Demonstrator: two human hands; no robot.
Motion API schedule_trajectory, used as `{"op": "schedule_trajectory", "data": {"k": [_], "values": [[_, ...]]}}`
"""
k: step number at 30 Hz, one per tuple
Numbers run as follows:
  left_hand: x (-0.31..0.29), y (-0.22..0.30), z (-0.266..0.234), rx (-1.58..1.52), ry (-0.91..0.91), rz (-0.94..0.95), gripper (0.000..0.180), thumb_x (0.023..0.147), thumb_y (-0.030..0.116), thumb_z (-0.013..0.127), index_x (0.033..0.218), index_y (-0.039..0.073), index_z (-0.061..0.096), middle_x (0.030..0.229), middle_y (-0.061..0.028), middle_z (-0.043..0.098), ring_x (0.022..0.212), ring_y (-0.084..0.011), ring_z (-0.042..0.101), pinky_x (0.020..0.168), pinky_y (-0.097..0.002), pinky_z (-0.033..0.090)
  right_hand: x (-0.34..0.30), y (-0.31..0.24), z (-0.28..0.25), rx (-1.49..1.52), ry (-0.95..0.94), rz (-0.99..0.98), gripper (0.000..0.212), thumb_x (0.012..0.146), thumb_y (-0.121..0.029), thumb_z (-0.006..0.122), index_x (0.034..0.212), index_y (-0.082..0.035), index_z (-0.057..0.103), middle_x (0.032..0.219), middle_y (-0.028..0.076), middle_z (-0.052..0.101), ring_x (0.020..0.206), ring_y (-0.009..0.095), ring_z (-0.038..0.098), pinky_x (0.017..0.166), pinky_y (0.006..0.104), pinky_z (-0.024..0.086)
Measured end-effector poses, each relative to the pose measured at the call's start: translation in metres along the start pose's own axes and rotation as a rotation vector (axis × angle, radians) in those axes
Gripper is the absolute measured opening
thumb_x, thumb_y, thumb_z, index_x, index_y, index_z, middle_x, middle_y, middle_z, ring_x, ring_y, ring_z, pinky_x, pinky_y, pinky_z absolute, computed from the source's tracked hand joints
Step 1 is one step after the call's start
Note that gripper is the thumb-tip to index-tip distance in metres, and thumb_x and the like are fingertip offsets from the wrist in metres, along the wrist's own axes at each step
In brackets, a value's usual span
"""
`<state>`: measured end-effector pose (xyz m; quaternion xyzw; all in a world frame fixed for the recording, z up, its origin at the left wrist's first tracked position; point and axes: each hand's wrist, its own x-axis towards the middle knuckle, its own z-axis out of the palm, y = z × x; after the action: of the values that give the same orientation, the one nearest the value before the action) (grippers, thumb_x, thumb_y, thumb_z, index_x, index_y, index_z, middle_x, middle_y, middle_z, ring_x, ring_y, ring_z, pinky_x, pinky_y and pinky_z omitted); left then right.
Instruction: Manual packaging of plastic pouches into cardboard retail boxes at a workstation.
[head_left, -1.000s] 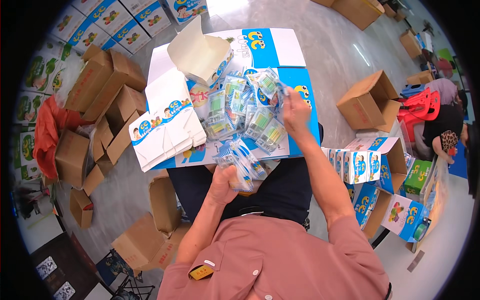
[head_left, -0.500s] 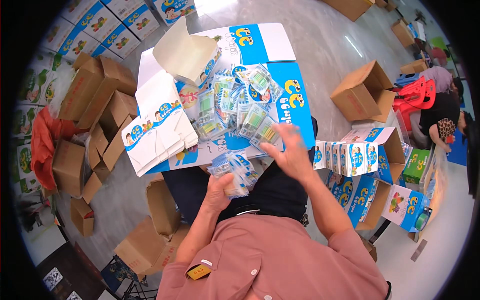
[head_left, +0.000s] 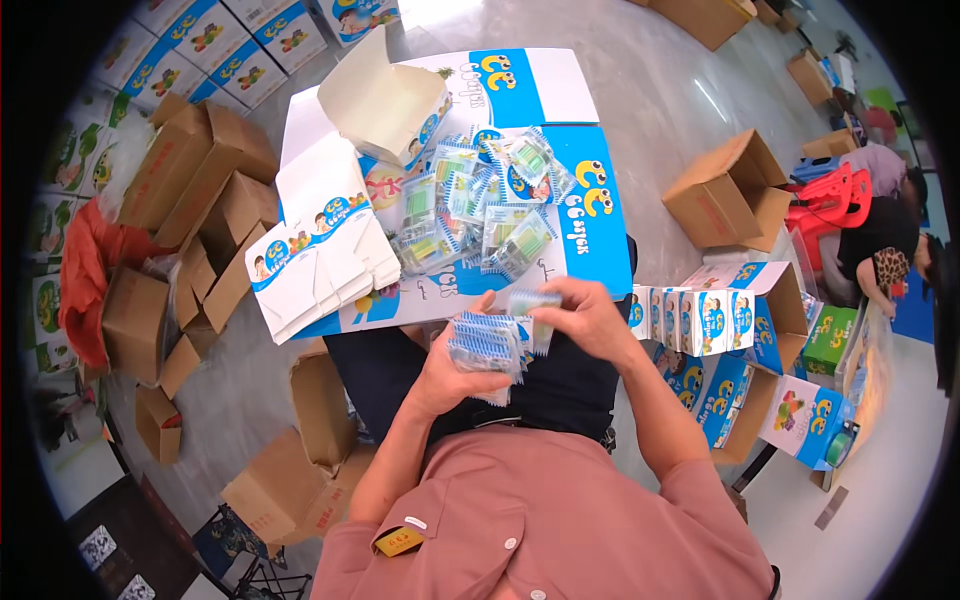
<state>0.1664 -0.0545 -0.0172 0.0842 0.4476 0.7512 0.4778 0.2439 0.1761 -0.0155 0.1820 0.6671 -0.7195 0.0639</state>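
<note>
My left hand is closed around a stack of small clear sachets with blue-striped edges, held above my lap at the table's near edge. Just right of the stack, my right hand pinches a single sachet by its upper part. Beyond both hands, a loose heap of such sachets with green and yellow contents lies on the printed cardboard tabletop. Flattened white cartons are piled to the left of the heap. An open white box stands behind them.
Brown cartons crowd the floor at left, near an orange-red bag. On the right stand small filled boxes and an open brown carton. A co-worker sits at far right. White-and-blue cartons are stacked at far left.
My right hand has come back from the heap with a sachet, toward the stack in my left hand. The left hand has turned and lifted slightly, showing the striped edges.
</note>
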Motion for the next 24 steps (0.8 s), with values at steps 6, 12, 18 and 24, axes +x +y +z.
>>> {"op": "schedule_trajectory", "data": {"k": [6,12,18,24], "values": [[0.005,-0.013,-0.001,0.044,0.012,-0.091,0.082,0.075,0.002,0.081,0.146,-0.002,0.04,0.125,-0.0114,0.064,0.114,-0.02,0.064,0.099,-0.0373,0.052,0.003,-0.008,0.016,-0.006,-0.031,-0.053,0.022,0.096,-0.006,0.063,0.115,0.001,0.069,0.098,0.004,0.07,0.084,0.008,0.061,0.073,0.0247,0.05],[-0.012,-0.022,-0.014,-0.25,0.195,-0.075,0.071,0.078,0.006,0.076,0.142,-0.001,0.046,0.123,-0.0107,0.065,0.111,-0.0219,0.065,0.098,-0.0376,0.053,0.056,-0.028,-0.021,-1.071,0.095,-0.751,0.053,0.078,-0.003,0.077,0.129,-0.009,0.062,0.124,0.008,0.061,0.117,0.029,0.058,0.096,0.0377,0.048],[-0.015,-0.023,-0.022,-0.368,0.181,-0.01,0.06,0.079,0.006,0.073,0.136,0.0,0.052,0.118,-0.0096,0.067,0.106,-0.0225,0.068,0.095,-0.0384,0.054,0.08,-0.021,-0.033,-1.343,-0.015,-0.761,0.059,0.071,-0.006,0.081,0.125,-0.015,0.061,0.122,0.007,0.058,0.124,0.033,0.053,0.102,0.0422,0.042],[-0.009,-0.023,-0.019,-0.302,0.171,-0.039,0.063,0.078,0.007,0.075,0.136,0.0,0.051,0.118,-0.0096,0.067,0.106,-0.0223,0.067,0.095,-0.0375,0.054,0.072,-0.015,-0.033,-1.27,-0.057,-0.557,0.045,0.072,-0.006,0.079,0.115,-0.013,0.065,0.104,0.007,0.063,0.115,0.034,0.058,0.097,0.0429,0.045]]}}
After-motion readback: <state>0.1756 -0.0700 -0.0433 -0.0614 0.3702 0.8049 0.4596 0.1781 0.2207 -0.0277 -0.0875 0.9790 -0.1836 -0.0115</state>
